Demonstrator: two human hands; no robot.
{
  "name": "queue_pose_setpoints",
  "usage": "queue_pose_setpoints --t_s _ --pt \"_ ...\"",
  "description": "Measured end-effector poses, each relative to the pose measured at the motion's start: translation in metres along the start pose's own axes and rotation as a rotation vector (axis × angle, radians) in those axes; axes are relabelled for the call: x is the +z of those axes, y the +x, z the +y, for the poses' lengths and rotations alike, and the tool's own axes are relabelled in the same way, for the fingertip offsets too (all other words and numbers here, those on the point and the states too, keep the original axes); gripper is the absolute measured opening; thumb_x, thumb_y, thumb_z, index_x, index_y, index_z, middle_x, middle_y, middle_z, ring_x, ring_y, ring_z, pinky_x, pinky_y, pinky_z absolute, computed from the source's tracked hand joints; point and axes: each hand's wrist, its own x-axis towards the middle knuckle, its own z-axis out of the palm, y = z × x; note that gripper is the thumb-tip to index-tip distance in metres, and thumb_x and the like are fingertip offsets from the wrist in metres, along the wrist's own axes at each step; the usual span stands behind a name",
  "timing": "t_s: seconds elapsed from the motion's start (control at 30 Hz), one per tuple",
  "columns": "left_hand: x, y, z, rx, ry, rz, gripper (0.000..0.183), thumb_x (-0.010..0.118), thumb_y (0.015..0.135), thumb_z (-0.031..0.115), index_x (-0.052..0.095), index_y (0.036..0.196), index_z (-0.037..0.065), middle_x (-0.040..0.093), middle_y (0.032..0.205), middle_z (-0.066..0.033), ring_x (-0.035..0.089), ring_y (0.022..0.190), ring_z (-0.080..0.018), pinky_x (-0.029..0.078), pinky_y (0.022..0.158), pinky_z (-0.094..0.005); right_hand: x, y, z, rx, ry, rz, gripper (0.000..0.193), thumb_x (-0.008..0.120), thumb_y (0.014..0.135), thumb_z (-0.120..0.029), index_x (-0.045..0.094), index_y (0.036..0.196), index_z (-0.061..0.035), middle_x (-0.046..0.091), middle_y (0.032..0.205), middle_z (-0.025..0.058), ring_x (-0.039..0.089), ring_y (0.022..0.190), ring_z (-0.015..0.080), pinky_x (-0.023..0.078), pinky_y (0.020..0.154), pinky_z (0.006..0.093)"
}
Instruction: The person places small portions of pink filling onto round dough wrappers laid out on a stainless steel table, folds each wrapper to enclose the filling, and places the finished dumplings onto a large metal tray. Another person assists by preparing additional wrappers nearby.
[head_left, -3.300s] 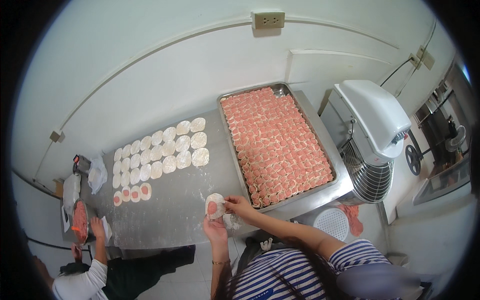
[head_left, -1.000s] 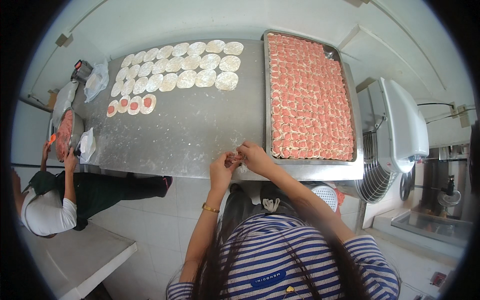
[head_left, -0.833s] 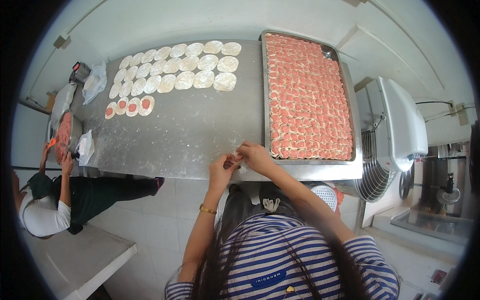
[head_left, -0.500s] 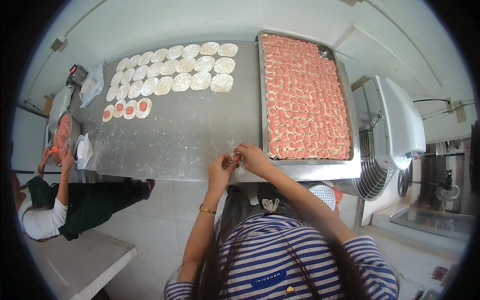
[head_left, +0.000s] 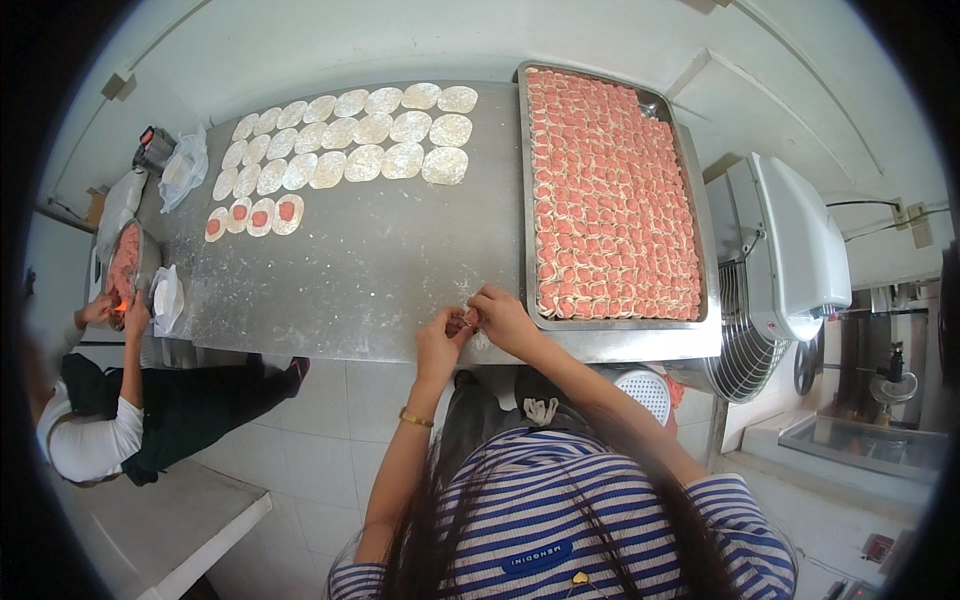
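Observation:
At the front edge of the steel table, my left hand (head_left: 440, 342) and my right hand (head_left: 504, 318) meet with bent fingers around a small dumpling (head_left: 471, 317). Pink filling shows between the fingertips; most of the dumpling is hidden. Just right of my right hand stands a large metal tray (head_left: 620, 325) packed with rows of open-topped dumplings (head_left: 610, 200). Floured round wrappers (head_left: 403, 160) lie in three rows at the far left of the table. In front of them, several wrappers topped with pink filling (head_left: 262, 217) form a short row.
To the left, another person's hands (head_left: 137, 316) work at a metal bowl (head_left: 150, 258) of pink filling, holding something orange-red. Plastic bags (head_left: 183, 172) lie near it. A white mixer-like machine (head_left: 790, 240) with a wire guard stands right of the table. Below the edge is a perforated white stool (head_left: 645, 393).
My fingers have shifted slightly around the dumpling, staying in the same place. The other person's hands have come lower and closer together at the bowl's near side.

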Motion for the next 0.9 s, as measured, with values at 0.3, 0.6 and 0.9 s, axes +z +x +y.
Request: queue_pose_setpoints --t_s 0.3,0.6,0.9 --pt "0.000 0.002 -0.001 0.059 0.082 0.016 0.016 0.068 0.075 -0.001 0.064 0.091 0.000 0.069 0.078 -0.0111 0.068 0.072 -0.0192 0.053 0.067 -0.0299 0.003 -0.004 0.000 0.022 -0.012 0.025 0.013 0.054 0.073 0.004 0.060 0.082 -0.0021 0.058 0.082 0.0151 0.059 0.079 0.0377 0.047 0.070 0.0433" --pt "0.006 0.003 -0.004 0.055 0.007 0.049 0.024 0.069 0.075 -0.004 0.063 0.098 -0.001 0.068 0.085 -0.0108 0.068 0.077 -0.0187 0.053 0.070 -0.0291 0.001 0.002 0.008 0.067 0.116 -0.009 0.010 0.057 0.074 0.001 0.061 0.083 -0.0025 0.058 0.085 0.0166 0.058 0.080 0.0394 0.047 0.069 0.0455" --pt "0.003 0.008 -0.009 0.167 0.072 0.018 0.025 0.067 0.074 -0.005 0.062 0.099 -0.001 0.066 0.091 -0.0134 0.068 0.079 -0.0232 0.053 0.069 -0.0317 -0.001 0.002 0.004 0.081 0.003 -0.088 0.020 0.057 0.075 -0.001 0.058 0.096 -0.0026 0.056 0.092 0.0169 0.057 0.086 0.0393 0.047 0.074 0.0455"
